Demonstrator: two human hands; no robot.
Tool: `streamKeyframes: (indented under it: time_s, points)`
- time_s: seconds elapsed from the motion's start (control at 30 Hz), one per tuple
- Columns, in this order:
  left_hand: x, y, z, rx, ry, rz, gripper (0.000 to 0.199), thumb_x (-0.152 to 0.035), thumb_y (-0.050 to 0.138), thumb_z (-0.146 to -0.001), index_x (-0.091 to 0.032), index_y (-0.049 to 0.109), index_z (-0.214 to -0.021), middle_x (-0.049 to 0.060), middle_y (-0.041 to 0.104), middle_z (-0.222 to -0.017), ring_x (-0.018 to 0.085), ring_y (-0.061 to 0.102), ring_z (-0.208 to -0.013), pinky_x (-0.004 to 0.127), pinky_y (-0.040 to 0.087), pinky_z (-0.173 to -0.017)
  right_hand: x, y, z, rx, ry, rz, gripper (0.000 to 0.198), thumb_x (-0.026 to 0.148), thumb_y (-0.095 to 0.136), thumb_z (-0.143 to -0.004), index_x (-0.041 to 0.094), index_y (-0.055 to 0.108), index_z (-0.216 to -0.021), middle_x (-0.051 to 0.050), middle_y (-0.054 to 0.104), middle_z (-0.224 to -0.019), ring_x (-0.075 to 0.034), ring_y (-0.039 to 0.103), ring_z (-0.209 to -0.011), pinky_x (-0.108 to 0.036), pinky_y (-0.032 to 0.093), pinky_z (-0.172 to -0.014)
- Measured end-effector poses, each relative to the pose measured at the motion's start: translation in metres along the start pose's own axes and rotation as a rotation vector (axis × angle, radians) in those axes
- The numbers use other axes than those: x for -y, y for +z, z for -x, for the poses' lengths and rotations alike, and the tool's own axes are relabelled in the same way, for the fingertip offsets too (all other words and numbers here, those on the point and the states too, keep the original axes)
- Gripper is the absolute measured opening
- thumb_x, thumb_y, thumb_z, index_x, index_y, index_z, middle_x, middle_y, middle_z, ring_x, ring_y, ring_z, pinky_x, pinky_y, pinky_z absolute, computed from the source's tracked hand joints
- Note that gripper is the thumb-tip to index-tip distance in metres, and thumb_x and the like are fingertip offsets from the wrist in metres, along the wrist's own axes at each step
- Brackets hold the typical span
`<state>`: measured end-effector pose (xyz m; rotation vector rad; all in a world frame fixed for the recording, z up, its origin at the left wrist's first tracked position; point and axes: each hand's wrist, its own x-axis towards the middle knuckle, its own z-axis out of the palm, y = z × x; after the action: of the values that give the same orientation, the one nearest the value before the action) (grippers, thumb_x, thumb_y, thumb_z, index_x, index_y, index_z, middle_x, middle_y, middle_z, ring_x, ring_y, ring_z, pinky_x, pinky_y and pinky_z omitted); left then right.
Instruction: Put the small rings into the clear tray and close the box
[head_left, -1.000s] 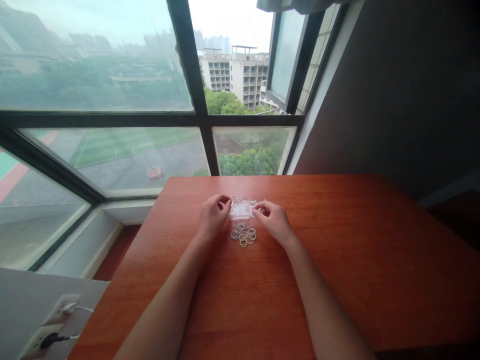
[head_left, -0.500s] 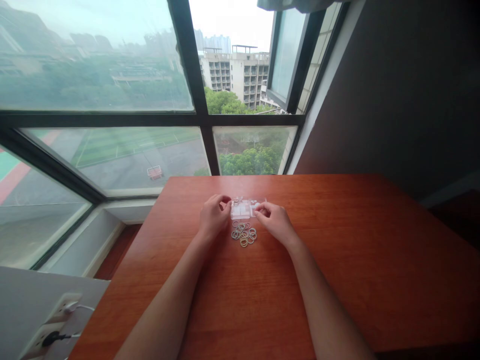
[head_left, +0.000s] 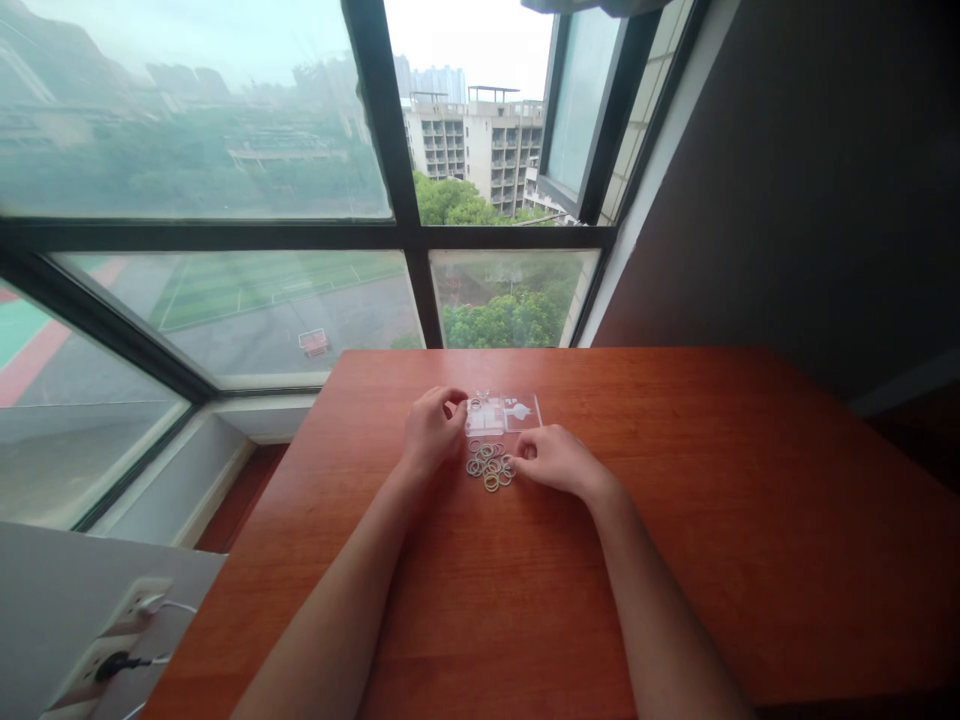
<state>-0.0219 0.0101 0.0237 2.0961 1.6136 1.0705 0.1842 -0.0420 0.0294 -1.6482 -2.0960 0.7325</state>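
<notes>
A clear plastic box lies open on the table, its compartments on the left and its lid folded out to the right. A few small rings sit in the compartment at its upper left. My left hand is closed at the box's left edge, thumb and fingers gripping it. In front of the box is a loose pile of thin rings, some silvery, some yellowish. At the pile's right side my right hand pinches at a ring; the fingertips partly hide it.
The reddish-brown wooden table reaches far to the right. Behind it stands a dark-framed window. Wall sockets with plugged-in cables are low on the left, beside the table's edge.
My right hand has come away from the box's lid and moved down toward me to the ring pile. My left hand stays at the box. The view has shifted slightly.
</notes>
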Motion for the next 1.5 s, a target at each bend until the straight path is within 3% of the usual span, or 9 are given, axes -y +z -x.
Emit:
streamKeyframes:
  time_s: [0.17,0.43,0.67,0.87,1.0,1.5]
  points:
    - [-0.001,-0.001,0.0,-0.003,0.002,-0.002,0.011,-0.023,0.056,-0.08,-0.02,0.066,-0.084,0.002,0.067,-0.081,0.012,0.057,-0.061,0.024,0.043,-0.06,0.001,0.003,0.001,0.004,0.017,0.038,0.01,0.028,0.066,-0.069,0.024,0.065,-0.06,0.001,0.064,-0.059,-0.013,0.053,-0.055,-0.023,0.026,-0.049]
    - [0.001,0.001,0.0,0.006,0.015,0.011,0.012,-0.023,0.055,-0.08,-0.02,0.066,-0.084,0.002,0.067,-0.08,0.013,0.056,-0.061,0.024,0.044,-0.06,0.0,0.003,-0.001,0.031,-0.047,-0.101,0.009,0.022,0.062,-0.07,0.021,0.065,-0.062,0.002,0.062,-0.058,-0.011,0.052,-0.053,-0.021,0.029,-0.049]
    - [-0.004,0.001,0.0,0.044,0.061,0.096,0.013,-0.024,0.056,-0.08,-0.018,0.067,-0.084,0.003,0.068,-0.08,0.012,0.056,-0.061,0.022,0.044,-0.059,0.001,0.001,-0.009,-0.264,-0.034,-0.231,0.011,0.029,0.061,-0.076,0.019,0.066,-0.072,0.004,0.057,-0.056,-0.011,0.05,-0.054,-0.021,0.033,-0.053]
    - [-0.02,0.005,0.003,0.21,0.088,0.308,0.019,-0.031,0.056,-0.084,-0.015,0.067,-0.083,0.003,0.067,-0.073,0.011,0.056,-0.059,0.02,0.043,-0.054,0.001,0.0,-0.011,-0.402,-0.009,-0.293,0.016,0.034,0.06,-0.077,0.019,0.063,-0.073,0.004,0.055,-0.056,-0.01,0.047,-0.052,-0.021,0.034,-0.053]
    - [-0.029,0.007,0.005,0.298,0.12,0.359,0.018,-0.03,0.058,-0.082,-0.015,0.067,-0.081,0.004,0.068,-0.076,0.011,0.057,-0.062,0.02,0.044,-0.054,0.002,0.0,-0.011,-0.409,-0.004,-0.3,0.017,0.035,0.06,-0.077,0.019,0.065,-0.074,0.003,0.056,-0.057,-0.011,0.048,-0.053,-0.021,0.035,-0.053]
    - [-0.028,0.011,0.007,0.274,0.133,0.298,0.013,-0.024,0.057,-0.08,-0.015,0.065,-0.076,0.002,0.064,-0.069,0.011,0.055,-0.062,0.02,0.042,-0.056,0.005,0.001,-0.011,-0.393,-0.014,-0.312,0.017,0.035,0.06,-0.077,0.019,0.065,-0.075,0.002,0.059,-0.059,-0.012,0.05,-0.055,-0.022,0.036,-0.055]
